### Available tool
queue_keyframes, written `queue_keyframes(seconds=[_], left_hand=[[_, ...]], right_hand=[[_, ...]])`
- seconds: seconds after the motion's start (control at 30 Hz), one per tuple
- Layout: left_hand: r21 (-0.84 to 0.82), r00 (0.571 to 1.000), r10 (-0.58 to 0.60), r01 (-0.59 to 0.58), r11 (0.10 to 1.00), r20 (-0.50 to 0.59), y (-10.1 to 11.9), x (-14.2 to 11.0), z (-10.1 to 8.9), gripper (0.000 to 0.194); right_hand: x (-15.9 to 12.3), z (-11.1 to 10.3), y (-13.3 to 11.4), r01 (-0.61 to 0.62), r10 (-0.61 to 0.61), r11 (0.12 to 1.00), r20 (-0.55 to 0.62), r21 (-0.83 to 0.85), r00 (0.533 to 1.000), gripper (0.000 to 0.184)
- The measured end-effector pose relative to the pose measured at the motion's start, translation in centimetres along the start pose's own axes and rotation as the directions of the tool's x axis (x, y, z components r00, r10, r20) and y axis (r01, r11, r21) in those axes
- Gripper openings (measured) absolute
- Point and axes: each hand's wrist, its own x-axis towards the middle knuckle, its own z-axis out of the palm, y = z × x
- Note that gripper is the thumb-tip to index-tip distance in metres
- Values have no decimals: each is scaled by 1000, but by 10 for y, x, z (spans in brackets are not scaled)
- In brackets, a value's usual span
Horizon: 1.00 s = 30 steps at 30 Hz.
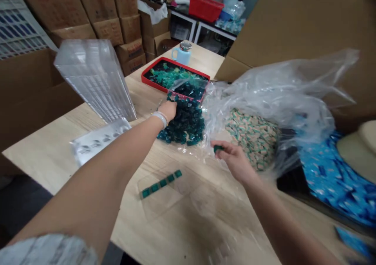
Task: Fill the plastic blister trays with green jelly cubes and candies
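My left hand (168, 110) reaches far forward and rests on a heap of dark green square pieces (185, 124) lying on clear plastic; its fingers are buried in the heap. My right hand (232, 157) hovers nearer to me, fingers pinched on one small green piece (217, 148). In front of me lies a clear blister tray (176, 194) with a short row of green pieces (161, 182) set in its slots.
A red tray (147, 77) of green pieces and a pale blue bottle (183, 53) stand at the far end of the wooden table (53, 151). A tall stack of clear trays (96, 81) stands left. A large crumpled plastic bag (279, 96) and cardboard boxes (293, 26) fill the right.
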Motion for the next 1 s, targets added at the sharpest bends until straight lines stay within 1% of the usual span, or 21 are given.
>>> queue_keyframes(seconds=[0.07, 0.1, 0.17, 0.23, 0.27, 0.3, 0.33, 0.37, 0.4, 0.43, 0.47, 0.5, 0.57, 0.6, 0.63, 0.67, 0.7, 0.77, 0.9, 1.0], left_hand=[[-42, 999, -39, 38, 998, -18, 1, 1, -1, 19], [-95, 997, -62, 57, 994, -50, 2, 2, -3, 17], [-204, 985, -95, 65, 977, -141, 8, 1, -8, 14], [-325, 968, -111, 33, 945, -225, 21, -13, -14, 16], [-428, 965, -123, 13, 904, -230, 30, -27, -16, 17], [-564, 972, -131, -2, 826, -195, 39, -46, -17, 17], [-724, 982, -134, -2, 690, -130, 49, -70, -16, 18], [-861, 995, -100, 32, 508, -22, 58, -97, -12, 18], [-932, 995, -27, 97, 348, 94, 66, -127, -6, 18], [-955, 978, 26, 194, 225, 205, 72, -156, 2, 18], [-942, 943, 73, 316, 117, 325, 76, -185, 12, 21], [-903, 896, 125, 429, 16, 427, 78, -211, 22, 23], [-773, 800, 165, 600, -208, 577, 81, -250, 43, 21], [-699, 760, 176, 647, -304, 626, 82, -263, 52, 19], [-636, 729, 180, 670, -383, 660, 83, -272, 59, 17], [-588, 708, 185, 680, -438, 681, 85, -278, 64, 17], [-558, 696, 191, 684, -469, 692, 88, -281, 67, 17], [-542, 686, 191, 689, -481, 702, 96, -283, 71, 16], [-566, 692, 169, 686, -457, 702, 116, -279, 76, 18], [-573, 699, 192, 687, -447, 689, 128, -277, 81, 15]], right_hand=[[-40, -8, 15, -127, 126, 990, 29, 61, 992, 31], [-58, -10, 23, -184, 180, 977, 47, 109, 983, 31], [-88, -11, 35, -264, 252, 940, 84, 216, 964, 32], [-108, -8, 44, -302, 282, 904, 110, 303, 953, 35], [-115, -7, 48, -304, 282, 895, 114, 326, 952, 37], [-120, -5, 51, -294, 272, 896, 112, 332, 956, 38], [-124, -4, 54, -269, 250, 909, 100, 318, 963, 39], [-127, -3, 57, -228, 215, 933, 77, 278, 974, 39], [-129, -4, 60, -172, 166, 963, 46, 207, 985, 37], [-130, -6, 62, -103, 102, 989, 15, 105, 995, 33], [-130, -9, 64, -27, 27, 999, -13, -19, 1000, 29], [-129, -14, 66, 48, -54, 987, -36, -151, 998, 25], [-125, -27, 66, 160, -205, 910, -80, -382, 975, 21], [-122, -34, 66, 192, -266, 866, -101, -462, 959, 22], [-119, -40, 65, 212, -313, 829, -116, -517, 943, 23], [-116, -45, 64, 228, -345, 801, -117, -553, 931, 24], [-114, -48, 63, 245, -365, 781, -102, -575, 926, 25], [-111, -49, 63, 270, -373, 758, -54, -594, 926, 24], [-104, -37, 72, 265, -346, 739, -11, -619, 938, 21], [-98, -30, 84, 304, -337, 705, 74, -641, 938, 21]])
